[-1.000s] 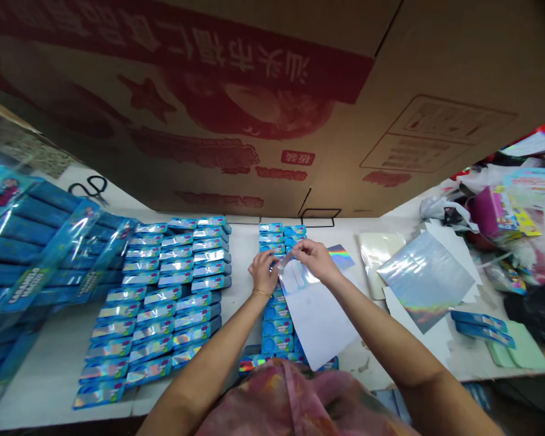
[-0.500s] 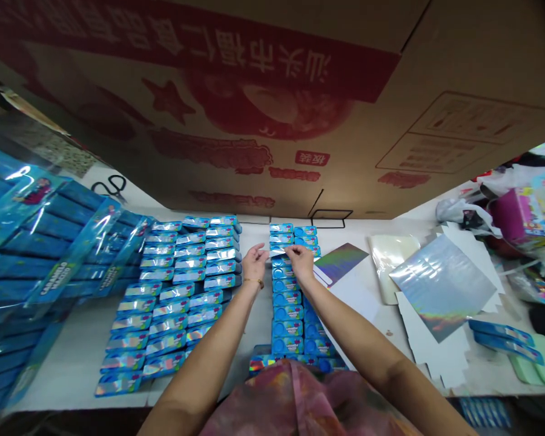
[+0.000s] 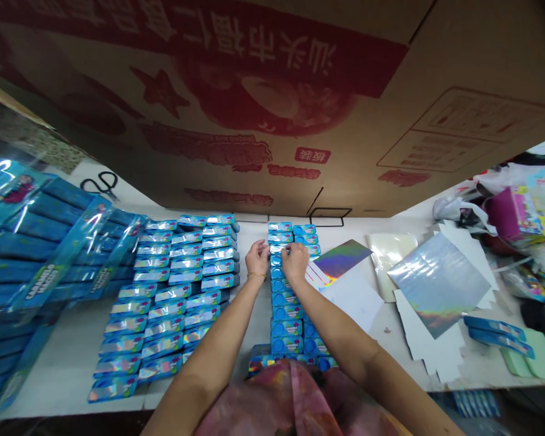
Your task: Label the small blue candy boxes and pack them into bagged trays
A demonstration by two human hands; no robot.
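Observation:
Two columns of small blue packs (image 3: 287,312) lie before me on the white table. A shiny silver sticker (image 3: 278,248) sits at the top of one pack, between my hands. At its left end is my left hand (image 3: 257,260), with bent fingers and the thumb close to the sticker's edge. My right hand (image 3: 295,261) is closed, its fingertips pinched at the sticker's right end and pressed down near the pack. The fingertips hide part of the sticker. To the right lies a rainbow-sheen sticker sheet (image 3: 344,260), with white strips showing on its lower left part.
A large cardboard carton (image 3: 263,121) stands along the back. Rows of blue packs with silver stickers (image 3: 157,309) fill the left, beside bundled packs (image 3: 63,242) in clear wrap and black scissors (image 3: 100,183). At right are a silvery sheet (image 3: 440,284) and green sponge-like pads (image 3: 533,357).
The silver sticker has come down from between my raised fingers onto the pack. My right hand has moved slightly left and curled in. The sticker sheet has shifted a little and shows more white strips.

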